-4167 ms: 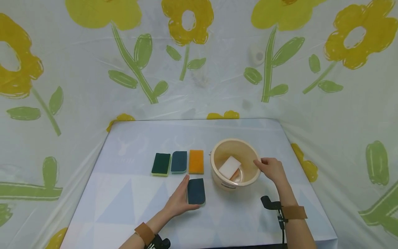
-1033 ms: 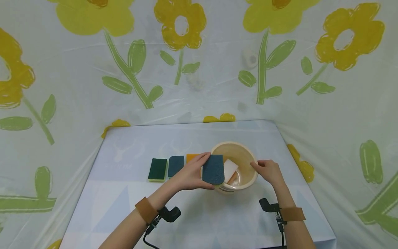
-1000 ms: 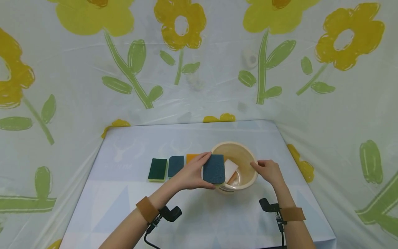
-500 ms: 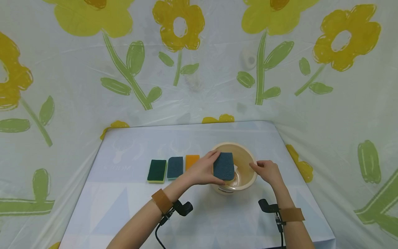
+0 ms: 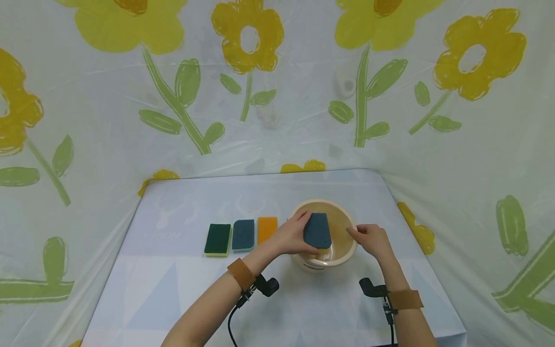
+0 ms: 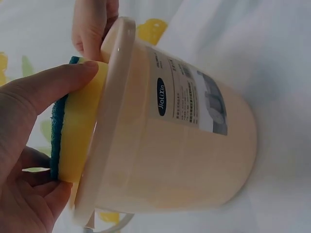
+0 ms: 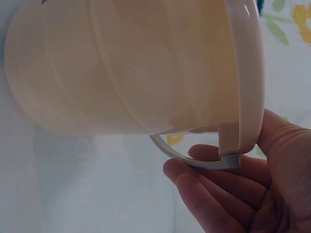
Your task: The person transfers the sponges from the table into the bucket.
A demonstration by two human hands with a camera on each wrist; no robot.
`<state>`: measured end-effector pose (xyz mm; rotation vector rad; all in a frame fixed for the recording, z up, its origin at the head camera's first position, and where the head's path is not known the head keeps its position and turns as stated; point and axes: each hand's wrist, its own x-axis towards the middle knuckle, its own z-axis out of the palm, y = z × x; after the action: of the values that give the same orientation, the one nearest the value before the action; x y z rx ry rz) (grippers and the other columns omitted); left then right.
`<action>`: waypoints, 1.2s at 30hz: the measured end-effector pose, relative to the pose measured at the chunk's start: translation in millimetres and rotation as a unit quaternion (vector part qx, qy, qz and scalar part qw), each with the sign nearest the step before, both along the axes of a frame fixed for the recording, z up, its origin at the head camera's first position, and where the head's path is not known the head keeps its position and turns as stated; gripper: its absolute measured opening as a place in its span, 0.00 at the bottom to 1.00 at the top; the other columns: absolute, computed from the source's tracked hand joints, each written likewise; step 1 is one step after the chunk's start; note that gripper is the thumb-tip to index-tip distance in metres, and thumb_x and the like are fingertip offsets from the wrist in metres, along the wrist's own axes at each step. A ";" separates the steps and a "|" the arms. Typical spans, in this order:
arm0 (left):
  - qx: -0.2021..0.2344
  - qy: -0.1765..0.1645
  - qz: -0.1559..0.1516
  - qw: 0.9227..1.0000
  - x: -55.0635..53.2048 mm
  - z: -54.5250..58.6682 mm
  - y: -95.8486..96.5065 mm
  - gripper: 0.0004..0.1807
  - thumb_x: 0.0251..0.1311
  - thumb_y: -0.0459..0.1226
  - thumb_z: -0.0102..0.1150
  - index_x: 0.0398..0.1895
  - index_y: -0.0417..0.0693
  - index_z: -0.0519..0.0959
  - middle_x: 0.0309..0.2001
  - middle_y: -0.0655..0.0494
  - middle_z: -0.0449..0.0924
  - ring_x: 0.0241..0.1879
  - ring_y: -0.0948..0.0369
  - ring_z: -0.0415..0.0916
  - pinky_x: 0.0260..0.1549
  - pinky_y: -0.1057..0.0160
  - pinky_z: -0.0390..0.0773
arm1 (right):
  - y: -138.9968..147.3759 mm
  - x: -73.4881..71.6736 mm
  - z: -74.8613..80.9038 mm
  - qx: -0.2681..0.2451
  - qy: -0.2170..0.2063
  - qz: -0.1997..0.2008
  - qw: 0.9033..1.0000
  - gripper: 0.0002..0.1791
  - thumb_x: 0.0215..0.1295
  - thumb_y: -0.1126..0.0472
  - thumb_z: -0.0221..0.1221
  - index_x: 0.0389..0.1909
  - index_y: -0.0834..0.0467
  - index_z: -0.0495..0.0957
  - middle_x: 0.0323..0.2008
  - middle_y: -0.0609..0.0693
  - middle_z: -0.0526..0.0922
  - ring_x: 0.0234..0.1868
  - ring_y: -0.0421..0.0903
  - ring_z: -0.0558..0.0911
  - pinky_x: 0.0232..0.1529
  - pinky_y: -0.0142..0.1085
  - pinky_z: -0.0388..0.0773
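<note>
My left hand (image 5: 289,237) holds a sponge (image 5: 317,231) by its edges, over the mouth of a cream plastic bucket (image 5: 347,255). Its dark blue-green scouring face points up, and in the left wrist view its yellow foam (image 6: 80,131) lies right at the bucket's rim (image 6: 114,97). Thumb on one edge, fingers on the opposite one. My right hand (image 5: 374,241) grips the bucket's rim at the right; the right wrist view has the thumb against the rim and the fingers below, by the grey handle (image 7: 194,162). The bucket's contents are mostly hidden behind the sponge and left hand.
Left of the bucket lie a dark green sponge (image 5: 218,239), a blue-grey sponge (image 5: 244,235) and an orange sponge (image 5: 266,229), side by side. The table (image 5: 173,284) wears a pale patterned cloth, and a flowered curtain (image 5: 303,120) hangs behind it.
My left hand has lifted the sponge off the table area in front of the row and carried it right, over the bucket. The white sponge inside is now covered. My right hand stays on the rim.
</note>
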<state>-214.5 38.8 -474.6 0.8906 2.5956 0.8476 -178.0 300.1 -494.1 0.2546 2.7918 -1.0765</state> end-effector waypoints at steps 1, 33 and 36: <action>-0.002 0.000 0.001 1.000 -0.9 -0.5 1.4 0.61 0.43 0.56 0.75 0.76 0.42 0.52 0.74 0.48 0.53 0.66 0.53 0.64 0.62 0.54 0.69 | 0.1 0.1 -0.1 0.001 0.000 0.000 1.000 0.29 0.69 0.44 0.57 0.52 0.68 0.80 0.38 0.57 0.86 0.44 0.55 0.81 0.46 0.54 0.78; -0.013 0.069 0.004 0.997 8.2 -5.2 8.6 0.65 0.44 0.65 0.69 0.77 0.42 0.47 0.78 0.48 0.42 0.72 0.53 0.55 0.61 0.50 0.69 | 1.4 -0.9 -0.5 0.010 0.018 0.012 1.000 0.27 0.68 0.45 0.58 0.49 0.67 0.82 0.33 0.54 0.86 0.40 0.52 0.81 0.41 0.50 0.77; 0.000 0.071 0.008 0.997 11.7 -3.5 2.9 0.65 0.44 0.66 0.67 0.78 0.44 0.47 0.78 0.49 0.43 0.71 0.53 0.56 0.61 0.50 0.69 | 1.0 -0.6 -1.2 0.007 0.017 0.009 1.000 0.27 0.68 0.45 0.58 0.49 0.67 0.82 0.33 0.54 0.86 0.39 0.52 0.80 0.41 0.50 0.77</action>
<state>-202.8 41.7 -478.1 0.9649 2.7264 0.8168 -178.6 301.1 -495.3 0.2134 2.8267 -1.0683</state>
